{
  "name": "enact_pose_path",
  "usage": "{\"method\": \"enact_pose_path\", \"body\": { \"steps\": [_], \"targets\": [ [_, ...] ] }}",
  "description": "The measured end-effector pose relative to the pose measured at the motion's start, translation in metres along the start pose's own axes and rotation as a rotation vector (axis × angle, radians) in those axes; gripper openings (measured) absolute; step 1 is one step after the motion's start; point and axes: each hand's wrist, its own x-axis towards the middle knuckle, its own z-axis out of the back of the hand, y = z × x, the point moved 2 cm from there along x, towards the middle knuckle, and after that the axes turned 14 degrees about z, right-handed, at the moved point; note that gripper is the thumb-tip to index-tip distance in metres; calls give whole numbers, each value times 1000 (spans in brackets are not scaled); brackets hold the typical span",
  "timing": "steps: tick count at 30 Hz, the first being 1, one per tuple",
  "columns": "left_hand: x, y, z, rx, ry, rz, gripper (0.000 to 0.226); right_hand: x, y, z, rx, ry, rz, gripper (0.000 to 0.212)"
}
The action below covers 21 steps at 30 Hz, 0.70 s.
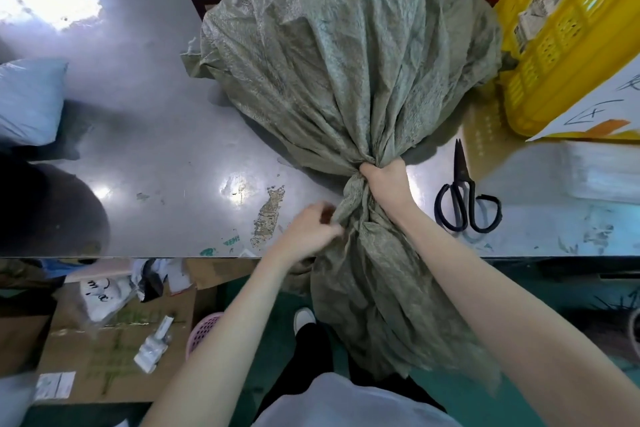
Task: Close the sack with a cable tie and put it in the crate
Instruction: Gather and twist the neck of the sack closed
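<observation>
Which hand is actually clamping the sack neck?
The right hand, fisted around the gathered neck of the sack; the left hand only pinches loose fabric below.

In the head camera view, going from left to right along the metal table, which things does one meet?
Pale blue bag → left hand → right hand gripping the sack at its neck → black scissors → yellow crate.

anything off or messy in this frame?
Nothing wrong with the sack itself: the right hand clamps its gathered neck, and the left hand is blurred at the fabric just below. The table is scuffed, with peeling patches near its front edge. No cable tie visible.
</observation>
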Motion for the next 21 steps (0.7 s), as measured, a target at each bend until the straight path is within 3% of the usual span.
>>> {"method": "enact_pose_path", "body": {
  "steps": [3,5,7,11,12,14,16,21],
  "targets": [
    [9,-8,29,-609,133,102,27,-10,1,6,75,-19,66,68],
    [21,-16,40,-730,161,121,38,-20,3,10,70,-36,82,77],
    [31,-30,44,-734,268,90,60,-30,4,14,26,-53,117,76],
    [39,-66,32,-716,468,1,77,-46,3,19,-220,-76,276,77],
    [41,-73,27,-724,486,1,73,-50,0,19,-360,-64,328,76],
    [44,-88,16,-706,494,-15,44,-58,-5,19,-567,-34,416,69],
    [46,-101,9,-677,452,-16,21,-68,-11,19,-608,25,467,66],
    [53,-116,9,-531,332,-25,20,-90,-29,19,-681,152,582,61]
  ]
}}
